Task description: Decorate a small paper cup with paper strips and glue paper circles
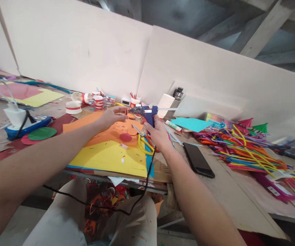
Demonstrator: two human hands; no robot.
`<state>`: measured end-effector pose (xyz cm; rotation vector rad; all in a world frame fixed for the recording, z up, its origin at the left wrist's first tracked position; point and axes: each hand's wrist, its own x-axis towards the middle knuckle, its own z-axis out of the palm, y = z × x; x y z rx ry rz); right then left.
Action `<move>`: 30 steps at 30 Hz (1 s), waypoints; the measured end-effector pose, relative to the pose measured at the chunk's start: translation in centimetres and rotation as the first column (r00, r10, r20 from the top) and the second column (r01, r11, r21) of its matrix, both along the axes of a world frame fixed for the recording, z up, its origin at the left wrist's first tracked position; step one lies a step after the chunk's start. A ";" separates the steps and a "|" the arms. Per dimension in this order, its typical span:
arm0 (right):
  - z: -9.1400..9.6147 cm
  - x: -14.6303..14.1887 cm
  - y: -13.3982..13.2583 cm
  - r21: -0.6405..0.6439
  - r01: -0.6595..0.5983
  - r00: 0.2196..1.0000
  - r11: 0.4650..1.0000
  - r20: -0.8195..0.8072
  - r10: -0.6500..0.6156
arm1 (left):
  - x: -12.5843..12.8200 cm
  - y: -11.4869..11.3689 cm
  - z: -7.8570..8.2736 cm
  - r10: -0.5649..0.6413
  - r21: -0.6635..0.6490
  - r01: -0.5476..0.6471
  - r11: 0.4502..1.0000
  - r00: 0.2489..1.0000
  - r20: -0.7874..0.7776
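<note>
My right hand (159, 131) is wrapped round the handle of a blue hot glue gun (149, 115), whose nozzle points left. A pale glue stick (168, 109) juts from its back end, and a black cord hangs down from the handle. My left hand (113, 118) is closed at the nozzle, its fingertips pinching a small orange piece (126, 111) that looks like paper. Below the hands are orange paper sheets (86, 124) with cut circles, a dark red paper disc (126, 137), a yellow sheet (108, 159) and yellow-handled scissors (142, 146).
Red-and-white paper cups (73, 107) stand at the back left. A blue power strip (29, 126) with a white plug lies left. To the right are a black phone (198, 160), a glue stick tube (173, 125) and a heap of coloured pipe cleaners (247, 147). White panels (86, 44) rise behind.
</note>
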<state>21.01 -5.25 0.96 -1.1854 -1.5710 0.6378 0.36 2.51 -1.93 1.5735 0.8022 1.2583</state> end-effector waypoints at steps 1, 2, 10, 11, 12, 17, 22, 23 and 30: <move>0.1 0.0 -0.1 0.018 0.006 0.999 1.000 0.034 -0.006 | 0.0 0.1 -0.1 -0.006 0.004 0.006 1.000 1.000 0.001; 0.2 0.0 -0.2 0.034 0.011 0.998 0.999 0.068 -0.013 | -0.1 0.1 -0.1 -0.012 0.006 0.012 1.000 1.000 0.002; 0.1 -0.1 0.0 0.062 0.037 0.988 0.997 0.148 -0.046 | 0.2 -0.5 0.3 -0.007 -0.009 0.007 1.000 1.000 -0.027; 0.1 -0.1 0.0 0.068 0.042 0.988 0.997 0.146 -0.051 | 0.3 -0.6 0.4 -0.001 -0.014 0.001 1.000 0.999 -0.035; 0.0 -0.1 0.1 0.071 0.047 0.987 0.996 0.148 -0.057 | 0.3 -0.7 0.4 0.001 -0.017 -0.001 1.000 0.999 -0.042; -0.3 0.1 0.2 0.079 0.059 0.984 0.995 0.165 -0.072 | 0.3 -0.7 0.4 -0.025 0.002 0.025 1.000 0.999 -0.040; -0.6 0.1 0.2 0.089 0.048 0.980 0.995 0.186 -0.064 | 0.0 -0.4 0.5 -0.028 0.010 0.028 1.000 1.000 -0.003; -0.6 0.1 0.2 0.088 0.046 0.979 0.995 0.195 -0.063 | -0.1 -0.5 0.6 -0.029 0.009 0.029 1.000 1.000 -0.007; -0.6 0.1 0.2 0.102 0.047 0.977 0.994 0.204 -0.067 | -0.1 -0.8 0.9 -0.039 0.006 0.039 0.999 0.999 -0.004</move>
